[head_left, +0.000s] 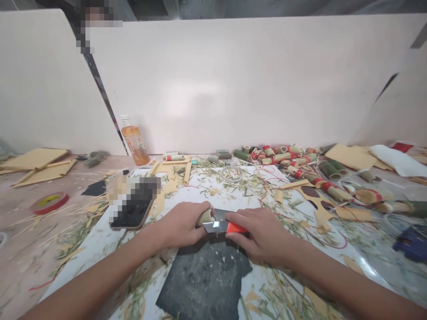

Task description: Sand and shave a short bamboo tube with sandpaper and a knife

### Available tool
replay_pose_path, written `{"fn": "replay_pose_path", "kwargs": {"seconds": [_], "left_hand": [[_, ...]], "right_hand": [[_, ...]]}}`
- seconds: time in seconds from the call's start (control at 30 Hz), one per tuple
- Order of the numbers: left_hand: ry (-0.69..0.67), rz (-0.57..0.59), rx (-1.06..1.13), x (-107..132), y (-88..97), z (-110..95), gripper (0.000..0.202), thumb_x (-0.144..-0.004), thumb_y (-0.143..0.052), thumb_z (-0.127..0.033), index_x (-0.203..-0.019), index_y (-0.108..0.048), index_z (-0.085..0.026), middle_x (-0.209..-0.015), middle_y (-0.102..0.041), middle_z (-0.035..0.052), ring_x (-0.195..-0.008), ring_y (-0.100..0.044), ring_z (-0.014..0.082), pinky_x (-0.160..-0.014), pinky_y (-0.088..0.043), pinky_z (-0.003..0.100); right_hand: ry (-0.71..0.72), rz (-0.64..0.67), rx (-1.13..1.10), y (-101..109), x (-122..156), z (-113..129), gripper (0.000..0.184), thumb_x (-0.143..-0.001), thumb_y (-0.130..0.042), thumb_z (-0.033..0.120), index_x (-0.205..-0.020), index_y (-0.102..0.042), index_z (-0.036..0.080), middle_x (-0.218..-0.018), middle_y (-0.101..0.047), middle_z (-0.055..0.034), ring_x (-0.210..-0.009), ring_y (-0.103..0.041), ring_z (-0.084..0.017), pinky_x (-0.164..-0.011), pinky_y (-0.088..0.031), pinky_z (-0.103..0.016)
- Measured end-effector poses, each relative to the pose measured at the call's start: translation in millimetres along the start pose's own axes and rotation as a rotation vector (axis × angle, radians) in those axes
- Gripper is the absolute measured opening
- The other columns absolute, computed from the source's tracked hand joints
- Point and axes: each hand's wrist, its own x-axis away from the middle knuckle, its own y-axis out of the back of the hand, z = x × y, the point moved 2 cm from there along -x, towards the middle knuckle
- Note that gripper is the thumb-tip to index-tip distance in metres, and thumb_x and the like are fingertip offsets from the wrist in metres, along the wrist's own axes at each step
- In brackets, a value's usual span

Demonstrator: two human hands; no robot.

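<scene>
Pinched in the fingers of my left hand [186, 223] is a short piece of bamboo tube [203, 217], its end turned to the right. My right hand [265, 233] is closed around a knife [236, 228] with an orange-red handle. The wide metal blade lies across the end of the bamboo piece, apparently touching it. Beneath both hands is a dark grey sheet [203, 284], worn and dusty, on a white board [103, 249] strewn with green and pale shavings.
A phone [133, 209] and a roll of red tape [49, 202] lie to the left. An orange drink bottle [135, 144] stands by the white partition [233, 80]. Several bamboo pieces with red bands [283, 155] are heaped at the back right, among red thread and yellow cardboard [356, 155].
</scene>
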Motion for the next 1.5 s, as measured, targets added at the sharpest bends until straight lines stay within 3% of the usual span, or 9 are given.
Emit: {"fn": "replay_pose_path", "kwargs": {"seconds": [0.33, 0.5, 0.6, 0.7, 0.93, 1.2, 1.27, 1.4, 1.5], "left_hand": [[0.0, -0.072, -0.243, -6, -10.1, 3, 0.025, -0.077, -0.055, -0.04, -0.094, -0.059, -0.023, -0.076, -0.069, 0.0036, -0.074, -0.066, 0.0274, -0.062, -0.042, 0.032], [-0.101, -0.16, -0.228, -4, -6.3, 0, 0.02, -0.072, -0.059, -0.038, -0.084, -0.06, -0.022, -0.064, -0.065, -0.0009, -0.064, -0.063, 0.0204, -0.092, -0.039, 0.039], [-0.071, -0.106, -0.202, -3, -4.5, 1, 0.019, -0.07, -0.06, -0.035, -0.085, -0.059, -0.023, -0.068, -0.066, -0.0009, -0.064, -0.062, 0.0201, -0.072, -0.043, 0.032], [-0.038, -0.053, -0.15, -2, -2.1, -1, 0.018, -0.07, -0.059, -0.03, -0.087, -0.059, -0.024, -0.073, -0.067, -0.0015, -0.066, -0.062, 0.0192, -0.057, -0.037, 0.025], [-0.062, -0.028, -0.074, -2, 2.7, -6, 0.023, -0.081, -0.059, -0.047, -0.084, -0.057, -0.024, -0.075, -0.067, -0.0032, -0.069, -0.061, 0.017, -0.056, -0.033, 0.024], [-0.064, -0.055, -0.105, -1, -6.0, -2, 0.015, -0.076, -0.058, -0.033, -0.089, -0.059, -0.026, -0.076, -0.069, -0.0027, -0.069, -0.064, 0.0189, -0.055, -0.034, 0.025], [-0.06, -0.058, -0.147, -2, -8.5, -2, 0.017, -0.076, -0.058, -0.039, -0.086, -0.058, -0.025, -0.073, -0.068, -0.0014, -0.067, -0.064, 0.0206, -0.054, -0.034, 0.026], [-0.059, -0.084, -0.225, -2, -10.6, -2, 0.055, -0.071, -0.05, -0.076, -0.078, -0.056, -0.022, -0.068, -0.067, 0.0029, -0.063, -0.063, 0.0245, -0.053, -0.034, 0.03], [-0.052, -0.105, -0.26, -2, -10.0, -3, 0.068, -0.067, -0.041, -0.086, -0.078, -0.057, -0.021, -0.066, -0.066, 0.0046, -0.061, -0.062, 0.0256, -0.052, -0.033, 0.031]], "right_hand": [[0.008, 0.053, 0.009, -1, 2, 4, 0.034, -0.095, -0.036, 0.046, -0.109, -0.057, 0.022, -0.087, -0.066, -0.0047, -0.078, -0.061, -0.023, -0.064, -0.032, -0.031], [0.042, 0.042, 0.046, -2, 3, 4, 0.034, -0.096, -0.033, 0.045, -0.105, -0.056, 0.022, -0.085, -0.065, -0.0046, -0.075, -0.06, -0.022, -0.061, -0.029, -0.031], [0.064, 0.045, 0.082, -3, 3, 4, 0.035, -0.096, -0.032, 0.046, -0.096, -0.056, 0.021, -0.08, -0.063, -0.0041, -0.072, -0.058, -0.022, -0.06, -0.028, -0.031], [0.082, 0.028, 0.102, -2, 3, 5, 0.033, -0.096, -0.033, 0.045, -0.096, -0.056, 0.021, -0.08, -0.063, -0.0038, -0.07, -0.057, -0.021, -0.059, -0.027, -0.031], [0.078, 0.005, 0.125, 1, 4, 5, 0.033, -0.095, -0.034, 0.046, -0.096, -0.056, 0.022, -0.078, -0.062, -0.0033, -0.068, -0.056, -0.019, -0.057, -0.023, -0.03], [0.066, 0.032, 0.124, 1, 5, 6, 0.03, -0.095, -0.035, 0.044, -0.094, -0.056, 0.022, -0.075, -0.064, -0.0023, -0.064, -0.059, -0.019, -0.054, -0.02, -0.029], [0.061, 0.039, 0.132, 2, 5, 7, 0.029, -0.095, -0.035, 0.043, -0.09, -0.055, 0.022, -0.074, -0.064, -0.0021, -0.063, -0.059, -0.019, -0.053, -0.019, -0.029], [0.074, 0.069, 0.15, 1, 4, 8, 0.027, -0.094, -0.036, 0.041, -0.086, -0.051, 0.021, -0.073, -0.065, -0.0019, -0.061, -0.059, -0.019, -0.052, -0.016, -0.029], [0.082, 0.08, 0.162, 0, 3, 8, 0.027, -0.095, -0.035, 0.041, -0.084, -0.05, 0.021, -0.071, -0.065, -0.0017, -0.056, -0.058, -0.019, -0.051, -0.014, -0.029]]}}
